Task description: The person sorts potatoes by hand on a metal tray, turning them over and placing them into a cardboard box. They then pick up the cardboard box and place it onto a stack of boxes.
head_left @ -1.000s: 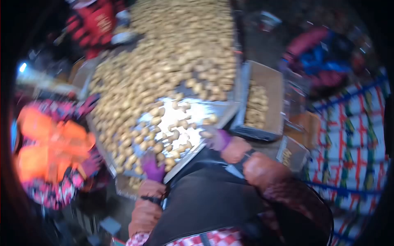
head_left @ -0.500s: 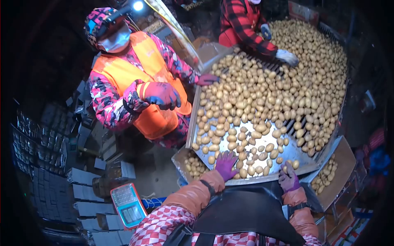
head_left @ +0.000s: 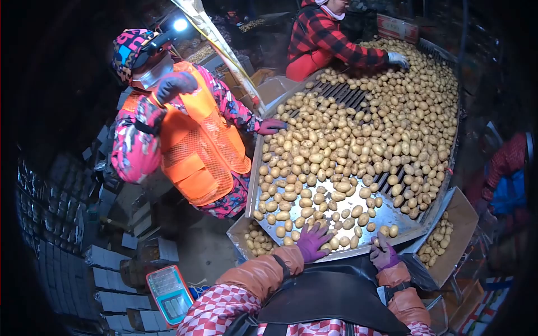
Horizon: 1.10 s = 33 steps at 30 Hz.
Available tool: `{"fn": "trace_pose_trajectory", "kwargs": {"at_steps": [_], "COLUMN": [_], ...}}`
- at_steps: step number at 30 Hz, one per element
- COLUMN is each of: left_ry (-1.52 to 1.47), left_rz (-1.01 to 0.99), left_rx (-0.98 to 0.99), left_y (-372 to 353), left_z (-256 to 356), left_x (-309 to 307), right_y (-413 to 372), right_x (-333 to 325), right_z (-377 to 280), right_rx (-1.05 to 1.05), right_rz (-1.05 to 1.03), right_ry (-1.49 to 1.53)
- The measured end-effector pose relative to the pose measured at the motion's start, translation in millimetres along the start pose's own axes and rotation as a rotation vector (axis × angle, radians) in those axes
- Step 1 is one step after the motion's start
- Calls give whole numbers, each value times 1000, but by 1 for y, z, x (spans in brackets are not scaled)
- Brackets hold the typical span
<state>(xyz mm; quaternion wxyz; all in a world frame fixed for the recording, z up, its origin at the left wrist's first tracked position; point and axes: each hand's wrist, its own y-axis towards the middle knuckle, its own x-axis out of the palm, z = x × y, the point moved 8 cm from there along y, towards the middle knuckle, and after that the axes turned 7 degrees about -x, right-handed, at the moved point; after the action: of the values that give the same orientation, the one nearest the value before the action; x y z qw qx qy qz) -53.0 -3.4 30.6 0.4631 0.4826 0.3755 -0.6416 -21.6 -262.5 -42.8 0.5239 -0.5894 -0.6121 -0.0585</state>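
My left hand [head_left: 314, 242], in a purple glove with fingers spread, touches potatoes [head_left: 334, 243] at the near edge of a metal sorting table [head_left: 400, 224]. By the table's front rim is my right hand [head_left: 384, 255], its gloved fingers curled around what looks like a small potato [head_left: 377, 241]. Two loose potatoes [head_left: 389, 231] lie just beyond those fingers. A dense layer of potatoes [head_left: 358, 145] covers much of the tabletop, and dark slats show between them.
Boxes of potatoes flank the near corners: one at left [head_left: 241, 235], one at right [head_left: 457, 246]. A co-worker in an orange vest [head_left: 204, 151] stands left; another in red plaid [head_left: 330, 42] reaches over the far side. A scale [head_left: 170, 292] sits lower left.
The view has shifted, so the table appears farther left. The orange-vested co-worker has raised one gloved hand toward their mask. My hands remain by the near rim.
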Motion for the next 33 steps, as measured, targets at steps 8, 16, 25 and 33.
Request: {"fn": "trace_pose_trajectory", "kwargs": {"at_steps": [8, 16, 25, 33], "left_ry": [-297, 3, -80, -80], "left_rz": [296, 53, 170, 138], "left_rx": [-65, -136, -34, -16], "left_y": [63, 96, 57, 50], "left_z": [-17, 9, 9, -1], "left_x": [-10, 33, 28, 32], "right_y": [11, -38, -30, -39], "right_x": [-20, -6, -5, -5], "right_z": [26, -7, -18, -19], "right_rx": [158, -43, -33, 10], "right_rz": [-168, 69, 215, 72], "right_ry": [27, 91, -223, -121]}}
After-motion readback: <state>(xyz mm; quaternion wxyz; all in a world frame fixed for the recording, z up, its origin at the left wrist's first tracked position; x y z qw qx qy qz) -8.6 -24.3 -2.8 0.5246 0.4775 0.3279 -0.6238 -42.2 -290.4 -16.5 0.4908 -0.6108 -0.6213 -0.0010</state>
